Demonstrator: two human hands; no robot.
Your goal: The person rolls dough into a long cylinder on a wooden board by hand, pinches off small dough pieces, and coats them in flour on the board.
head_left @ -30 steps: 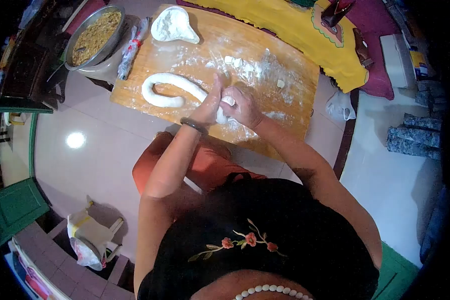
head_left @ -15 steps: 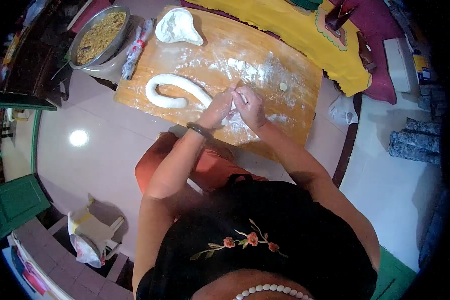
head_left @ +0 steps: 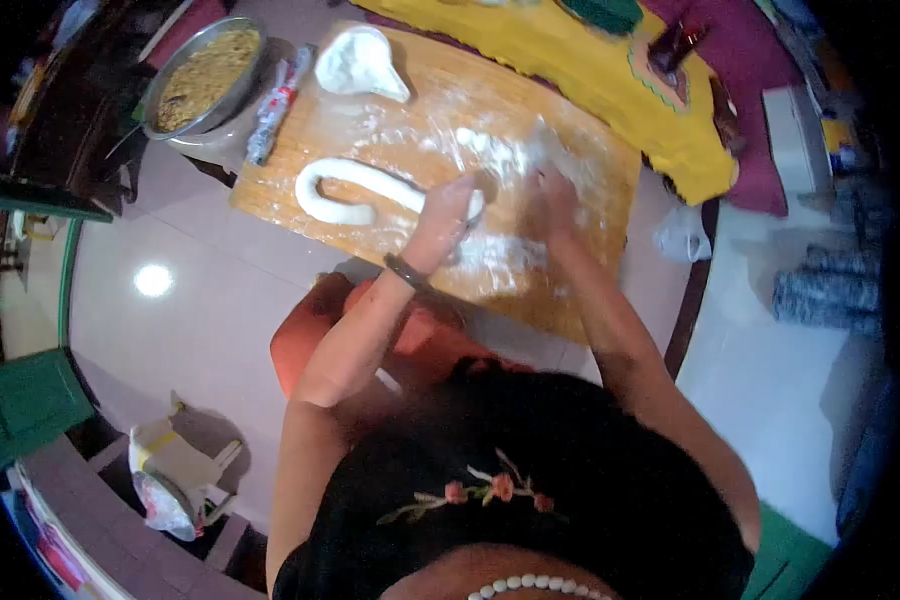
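Observation:
A white dough rope (head_left: 370,178) lies curved like a hook on the floured wooden board (head_left: 270,190). My left hand (head_left: 446,218) is closed around its right end, and a short stub of dough pokes out past the fingers. To the right, apart from the rope, my right hand (head_left: 552,205) hovers over the board, smeared by motion; whether it holds anything cannot be made out. Small cut dough pieces (head_left: 478,140) sit in loose flour beyond my hands. Near the board's far left corner rests a white scoop-shaped container of flour (head_left: 355,65).
A metal bowl of chopped filling (head_left: 205,78) stands left of the board, with a plastic-wrapped bundle (head_left: 278,105) beside it. Yellow cloth (head_left: 570,70) covers the surface behind. A white plastic bag (head_left: 682,235) is at the right, a small chair (head_left: 180,455) at lower left.
My right hand has moved away from my left, to the right. The end of the dough rope now shows beyond my left fingers. The view has shifted slightly.

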